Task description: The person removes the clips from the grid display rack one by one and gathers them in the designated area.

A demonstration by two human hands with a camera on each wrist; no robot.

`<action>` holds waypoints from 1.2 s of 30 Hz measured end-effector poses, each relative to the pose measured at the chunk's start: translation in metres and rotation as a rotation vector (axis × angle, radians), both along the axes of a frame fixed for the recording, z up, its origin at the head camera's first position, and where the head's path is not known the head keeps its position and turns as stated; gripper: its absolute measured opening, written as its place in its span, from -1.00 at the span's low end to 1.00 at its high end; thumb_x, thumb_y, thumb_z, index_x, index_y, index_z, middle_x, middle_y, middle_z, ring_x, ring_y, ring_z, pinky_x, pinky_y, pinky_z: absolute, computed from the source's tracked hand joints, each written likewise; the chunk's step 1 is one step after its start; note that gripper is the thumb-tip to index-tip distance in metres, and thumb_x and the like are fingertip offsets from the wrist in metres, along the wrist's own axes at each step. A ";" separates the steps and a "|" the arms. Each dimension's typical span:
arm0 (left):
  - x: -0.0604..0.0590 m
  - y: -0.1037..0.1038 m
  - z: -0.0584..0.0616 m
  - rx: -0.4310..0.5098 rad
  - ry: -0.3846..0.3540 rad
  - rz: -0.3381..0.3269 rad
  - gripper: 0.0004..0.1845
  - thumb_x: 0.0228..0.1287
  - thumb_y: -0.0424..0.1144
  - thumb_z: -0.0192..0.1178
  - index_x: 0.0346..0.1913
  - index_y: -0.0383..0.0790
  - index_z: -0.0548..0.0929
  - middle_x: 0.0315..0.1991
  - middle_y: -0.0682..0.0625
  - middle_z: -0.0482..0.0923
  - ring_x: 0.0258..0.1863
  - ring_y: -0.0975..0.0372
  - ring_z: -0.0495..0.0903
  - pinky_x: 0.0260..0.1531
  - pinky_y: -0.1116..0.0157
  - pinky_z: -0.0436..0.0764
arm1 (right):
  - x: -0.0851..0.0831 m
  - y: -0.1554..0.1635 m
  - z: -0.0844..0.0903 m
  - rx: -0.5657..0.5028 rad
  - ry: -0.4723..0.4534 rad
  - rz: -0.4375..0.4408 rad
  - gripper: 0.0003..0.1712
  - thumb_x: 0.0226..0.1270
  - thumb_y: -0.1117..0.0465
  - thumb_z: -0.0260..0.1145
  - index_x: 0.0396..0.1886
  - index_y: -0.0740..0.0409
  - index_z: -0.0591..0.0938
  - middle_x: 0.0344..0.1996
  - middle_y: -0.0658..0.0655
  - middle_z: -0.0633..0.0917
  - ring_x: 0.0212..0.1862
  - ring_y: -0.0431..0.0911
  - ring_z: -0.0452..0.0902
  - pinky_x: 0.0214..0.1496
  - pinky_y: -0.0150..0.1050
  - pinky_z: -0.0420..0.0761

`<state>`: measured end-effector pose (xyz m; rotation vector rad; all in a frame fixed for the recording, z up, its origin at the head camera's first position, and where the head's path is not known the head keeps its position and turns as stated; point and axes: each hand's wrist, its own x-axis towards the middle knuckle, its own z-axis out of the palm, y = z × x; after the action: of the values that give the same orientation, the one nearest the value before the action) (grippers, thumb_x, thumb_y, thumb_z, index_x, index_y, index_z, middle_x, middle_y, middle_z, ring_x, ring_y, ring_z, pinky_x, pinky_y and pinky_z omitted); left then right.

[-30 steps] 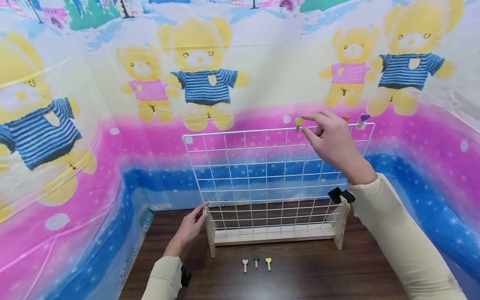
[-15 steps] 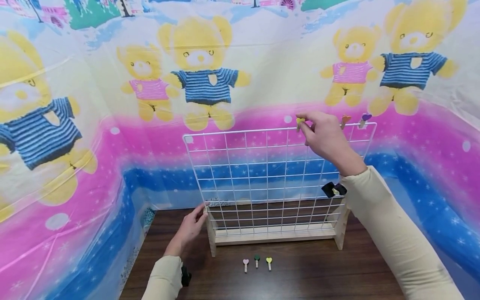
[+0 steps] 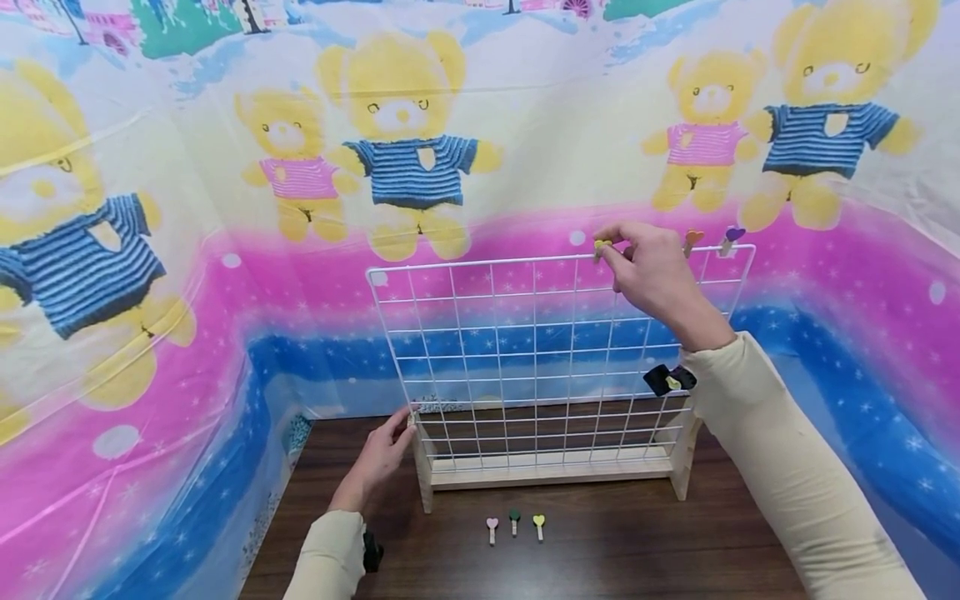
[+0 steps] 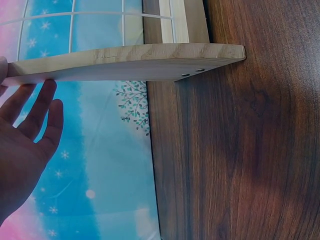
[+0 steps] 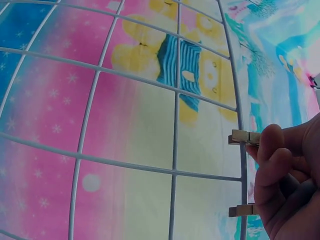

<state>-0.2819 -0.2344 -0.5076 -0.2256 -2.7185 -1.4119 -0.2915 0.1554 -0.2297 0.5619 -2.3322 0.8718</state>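
Pinching yellow heart clip (image 3: 601, 247) at top wire of white grid panel (image 3: 525, 358), right hand (image 3: 654, 275); clip upright, left of orange clip (image 3: 691, 240). Bracing panel's lower left wooden foot (image 4: 125, 62) with relaxed, open fingers, left hand (image 3: 378, 457), far below.

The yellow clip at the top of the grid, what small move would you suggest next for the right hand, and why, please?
Probably let go and draw back: the right hand pinches the yellow clip, which seems already seated on the grid top wire, while the left hand steadies the frame.
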 end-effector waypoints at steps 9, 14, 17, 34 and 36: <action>0.000 0.000 0.000 0.001 0.002 0.000 -0.55 0.47 -0.25 -0.02 0.38 -0.12 0.33 0.20 -0.25 0.43 0.14 -0.03 0.44 0.03 -0.02 0.46 | 0.003 -0.002 0.000 -0.036 0.067 0.010 -0.81 0.33 0.23 0.27 -0.16 0.25 0.69 -0.47 0.15 0.69 -0.65 -0.13 0.55 -0.68 -0.34 0.39; 0.000 0.000 -0.002 -0.007 0.007 -0.002 -0.55 0.47 -0.24 -0.03 0.38 -0.08 0.34 0.19 -0.24 0.44 0.14 -0.02 0.44 0.04 -0.01 0.46 | 0.006 -0.002 0.002 -0.080 0.107 0.039 -0.83 0.32 0.24 0.28 -0.21 0.24 0.70 -0.42 0.16 0.72 -0.64 -0.13 0.57 -0.66 -0.41 0.44; 0.000 0.000 -0.002 -0.012 0.003 -0.002 -0.55 0.47 -0.23 -0.03 0.38 -0.08 0.33 0.18 -0.24 0.45 0.13 -0.02 0.46 0.03 -0.01 0.47 | 0.013 -0.001 0.001 -0.080 0.095 0.050 -0.83 0.32 0.23 0.28 -0.19 0.22 0.70 -0.43 0.13 0.71 -0.64 -0.15 0.56 -0.67 -0.37 0.44; -0.001 0.000 0.000 -0.015 0.004 -0.004 -0.55 0.48 -0.23 -0.03 0.38 -0.09 0.34 0.18 -0.24 0.45 0.12 -0.02 0.47 0.01 -0.02 0.48 | 0.042 0.008 -0.053 -0.037 0.048 0.107 -0.82 0.30 0.25 0.30 -0.12 0.13 0.69 -0.77 -0.07 0.50 -0.76 -0.22 0.33 -0.78 -0.31 0.25; -0.001 0.000 0.000 -0.017 0.007 0.000 -0.55 0.48 -0.24 -0.03 0.38 -0.08 0.34 0.17 -0.24 0.46 0.11 -0.02 0.47 -0.01 -0.02 0.49 | 0.043 0.008 -0.063 -0.024 0.010 0.106 -0.82 0.29 0.25 0.31 -0.13 0.12 0.68 -0.79 -0.07 0.45 -0.77 -0.20 0.29 -0.78 -0.30 0.24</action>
<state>-0.2833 -0.2342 -0.5080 -0.2319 -2.7260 -1.3852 -0.2480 0.1638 -0.2929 0.6832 -2.2977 0.9417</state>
